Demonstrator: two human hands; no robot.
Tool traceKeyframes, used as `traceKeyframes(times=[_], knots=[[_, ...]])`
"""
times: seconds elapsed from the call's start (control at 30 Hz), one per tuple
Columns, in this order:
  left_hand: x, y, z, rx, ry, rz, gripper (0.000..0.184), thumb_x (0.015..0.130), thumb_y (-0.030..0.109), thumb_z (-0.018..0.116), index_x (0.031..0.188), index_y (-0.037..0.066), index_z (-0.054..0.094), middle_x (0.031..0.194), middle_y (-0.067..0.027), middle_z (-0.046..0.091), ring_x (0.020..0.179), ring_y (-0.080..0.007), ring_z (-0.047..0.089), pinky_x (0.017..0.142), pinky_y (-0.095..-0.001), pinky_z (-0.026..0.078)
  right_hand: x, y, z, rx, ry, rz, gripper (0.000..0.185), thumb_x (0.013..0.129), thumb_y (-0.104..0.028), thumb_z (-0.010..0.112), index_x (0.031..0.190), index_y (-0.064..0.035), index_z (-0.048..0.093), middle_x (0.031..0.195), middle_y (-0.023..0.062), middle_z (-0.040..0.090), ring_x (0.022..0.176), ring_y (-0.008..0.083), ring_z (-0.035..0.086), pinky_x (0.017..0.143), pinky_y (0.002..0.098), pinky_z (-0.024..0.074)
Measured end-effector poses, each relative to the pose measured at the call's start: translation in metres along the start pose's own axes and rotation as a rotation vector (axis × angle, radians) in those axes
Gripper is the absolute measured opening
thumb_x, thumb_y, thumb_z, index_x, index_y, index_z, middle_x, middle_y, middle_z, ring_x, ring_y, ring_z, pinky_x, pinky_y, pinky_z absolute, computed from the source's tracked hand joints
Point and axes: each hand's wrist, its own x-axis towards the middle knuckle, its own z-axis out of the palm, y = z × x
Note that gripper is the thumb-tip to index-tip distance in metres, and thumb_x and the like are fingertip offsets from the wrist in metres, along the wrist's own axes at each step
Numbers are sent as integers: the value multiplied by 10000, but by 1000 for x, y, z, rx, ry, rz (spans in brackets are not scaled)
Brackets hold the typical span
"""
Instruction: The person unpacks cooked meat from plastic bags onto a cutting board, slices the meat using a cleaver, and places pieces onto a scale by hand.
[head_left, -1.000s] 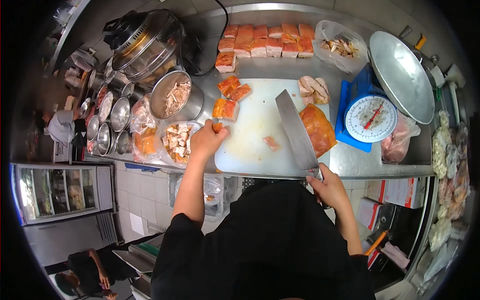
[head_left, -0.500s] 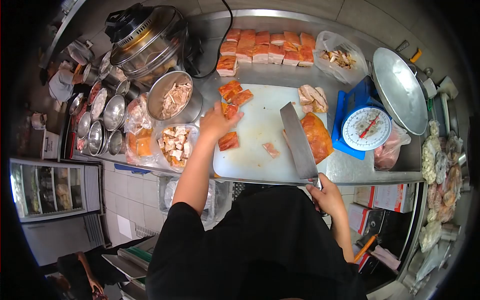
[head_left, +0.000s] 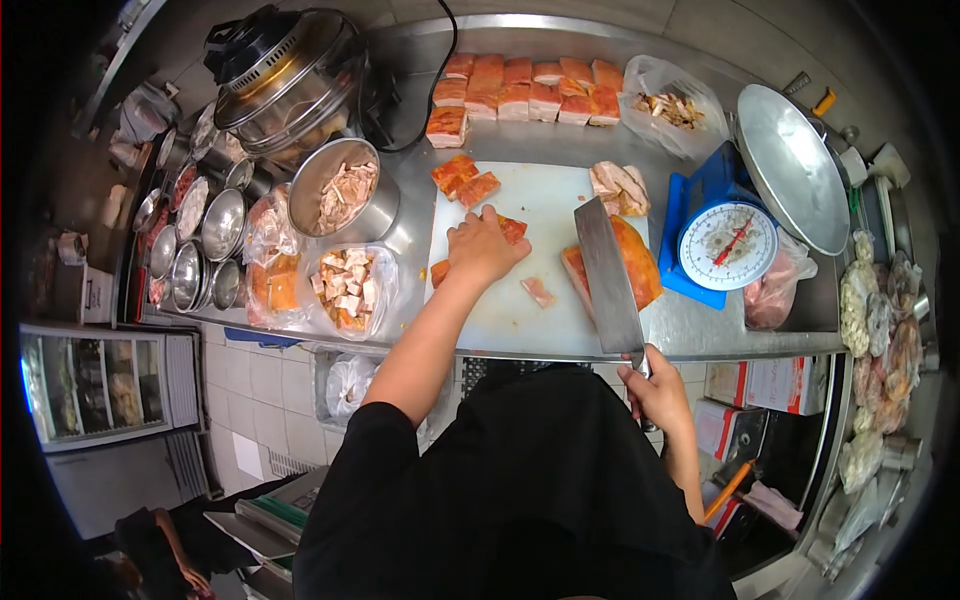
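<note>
My left hand (head_left: 482,248) is over the cutting board (head_left: 480,325), its fingers closed around a piece of pork belly (head_left: 513,230) with orange-brown skin. Part of that piece is hidden under the hand. In my right hand (head_left: 660,392) is the handle of a cleaver (head_left: 608,275), at the board's near edge. The broad blade lies over a larger slab of pork belly (head_left: 638,262) and covers part of it. Smaller pork pieces (head_left: 462,180) rest at the board's upper left, and a thin scrap (head_left: 538,292) lies mid-board. Pale cut meat (head_left: 619,188) sits at the upper right.
Rows of pork blocks (head_left: 515,90) line the back of the steel counter. A blue dial scale (head_left: 728,247) stands right. On the left are a metal pot of meat strips (head_left: 385,205), a bag of diced meat (head_left: 347,290) and a glass-bowled cooker (head_left: 290,100). Another person's arm (head_left: 178,550) shows lower left.
My left hand has moved right and slightly down across the board, bringing a pork piece with it. The right hand and cleaver stay nearly in place. The whole view has shifted slightly.
</note>
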Motion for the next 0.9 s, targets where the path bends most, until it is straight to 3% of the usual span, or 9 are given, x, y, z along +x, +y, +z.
traceKeyframes(times=[0.2,0.3,0.33,0.4,0.47,0.6,0.73,0.83,0.9], knots=[[-5,-14,1,-133,102,28,849,794,521,698,1394,-35,470,1291,-249,604,1183,-394,619,1045,-458,437,-10,9,-8,19,9,-24,217,972,-140,678,1145,-36,600,576,16,539,408,112,496,398,294,392],[8,-5,-28,-583,30,108,858,784,466,743,1424,-30,460,1305,-280,619,1226,-390,614,1022,-440,481,-23,15,-21,-37,18,13,283,965,-258,696,1184,-90,634,626,36,606,443,129,563,436,291,441],[8,15,-44,-628,86,201,836,784,450,755,1416,-21,473,1307,-288,622,1238,-386,612,1011,-438,492,-27,17,-26,-21,64,11,283,965,-258,696,1184,-90,634,626,36,606,443,129,563,436,291,441],[-8,68,-99,-609,221,368,640,844,368,759,1327,15,530,1126,-159,674,1039,-238,644,923,-359,508,-32,21,-34,-51,13,6,346,966,-304,693,1228,-88,627,623,37,609,459,137,580,450,299,453],[-6,128,-145,-623,307,652,655,852,397,751,1345,27,529,1151,-171,668,1063,-256,651,914,-375,516,-38,21,-42,-62,39,12,392,967,-346,685,1254,-89,615,623,49,619,471,154,594,475,325,468],[-2,275,-200,-445,379,810,808,821,509,709,1403,-17,512,1274,-265,650,1158,-336,664,969,-419,522,-48,31,-56,-126,38,-46,403,974,-375,666,1273,-111,605,633,84,640,485,184,610,509,367,479],[32,394,-184,-158,106,627,921,728,580,697,1418,-1,510,1406,-284,567,1249,-385,618,1008,-427,527,-62,45,-70,-130,55,-96,387,976,-370,667,1267,-121,611,646,95,648,504,190,615,506,363,474],[49,424,-152,-37,-6,540,928,738,592,692,1441,17,498,1413,-256,570,1263,-374,614,1031,-413,514,-74,53,-82,-70,96,-124,377,969,-360,682,1255,-121,624,662,103,652,508,193,611,513,363,475],[54,430,-134,27,46,535,979,730,621,679,1455,-6,478,1341,-270,616,1216,-370,645,1017,-413,515,-83,55,-90,58,62,-5,383,959,-304,726,1269,-100,630,683,28,631,562,112,590,516,289,460]])
